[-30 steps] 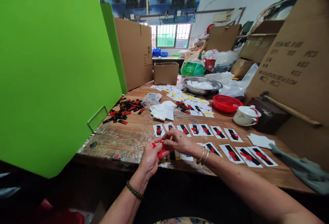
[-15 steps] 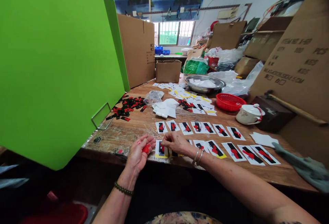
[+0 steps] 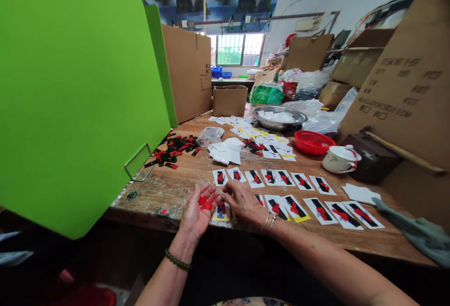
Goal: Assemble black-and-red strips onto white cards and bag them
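My left hand (image 3: 199, 207) is palm up near the table's front edge, cupping small red pieces (image 3: 206, 202). Its fingertips overlap a white card (image 3: 221, 214) with a yellow lower edge and a dark strip on it. Just to the right, my right hand (image 3: 242, 203) has its thumb and fingers pinched together beside the left fingertips; whatever lies in the pinch is too small to make out. Two rows of white cards run to the right, each bearing a black strip and red pieces, such as one card (image 3: 322, 185) at the back row's end. My right hand hides part of the front row.
A pile of black and red strips (image 3: 179, 146) lies at left by a green panel (image 3: 80, 100). Behind the cards are white sheets (image 3: 226, 150), a metal bowl (image 3: 280, 117), a red basket (image 3: 314, 142) and a lidded white pot (image 3: 341, 159). A grey cloth (image 3: 411, 231) hangs over the right edge.
My left hand has moved right, closer to my right hand, and its palm shows more of the red pieces. The right hand has shifted slightly from the card toward the left fingertips.
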A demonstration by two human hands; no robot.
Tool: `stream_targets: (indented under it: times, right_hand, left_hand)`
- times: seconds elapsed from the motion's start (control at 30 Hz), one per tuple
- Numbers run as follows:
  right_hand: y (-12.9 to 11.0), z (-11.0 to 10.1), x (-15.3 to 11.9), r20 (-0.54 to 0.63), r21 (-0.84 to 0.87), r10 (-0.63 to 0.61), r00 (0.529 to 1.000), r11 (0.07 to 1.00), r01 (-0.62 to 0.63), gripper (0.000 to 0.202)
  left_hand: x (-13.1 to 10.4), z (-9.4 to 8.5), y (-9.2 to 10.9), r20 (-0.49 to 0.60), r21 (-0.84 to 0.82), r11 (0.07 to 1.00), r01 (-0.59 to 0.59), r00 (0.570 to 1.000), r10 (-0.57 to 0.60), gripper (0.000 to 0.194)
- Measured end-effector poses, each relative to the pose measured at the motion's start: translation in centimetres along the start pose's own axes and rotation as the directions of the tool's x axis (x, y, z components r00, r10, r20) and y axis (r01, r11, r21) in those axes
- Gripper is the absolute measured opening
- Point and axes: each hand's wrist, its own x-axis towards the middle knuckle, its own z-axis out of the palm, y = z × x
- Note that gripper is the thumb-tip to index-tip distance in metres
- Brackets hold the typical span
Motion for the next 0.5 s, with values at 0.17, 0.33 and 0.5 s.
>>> stream_targets:
  times: [0.17,0.33,0.5]
  right_hand:
    - [-1.3,-2.3,-0.4,-0.091,0.076,-0.13,0.987,0.988,0.137,0.014]
    - [0.6,-5.4,0.5,-0.211,-0.157,-0.04,0.977,0.988,0.006,0.017]
    - [4.0,-9.6,1.2,-0.274,-0.239,0.022,0.962,0.967,-0.091,0.013]
  left_hand:
    - [1.0,3.8,-1.2,-0.003,0.008,1.0,0.013,1.0,-0.013,0.028]
    - [2.8,9.6,-3.3,0.091,0.073,0.995,0.067,0.993,-0.073,0.033]
    - [4.9,14.6,-5.9,0.208,0.119,0.972,0.201,0.952,-0.223,0.031]
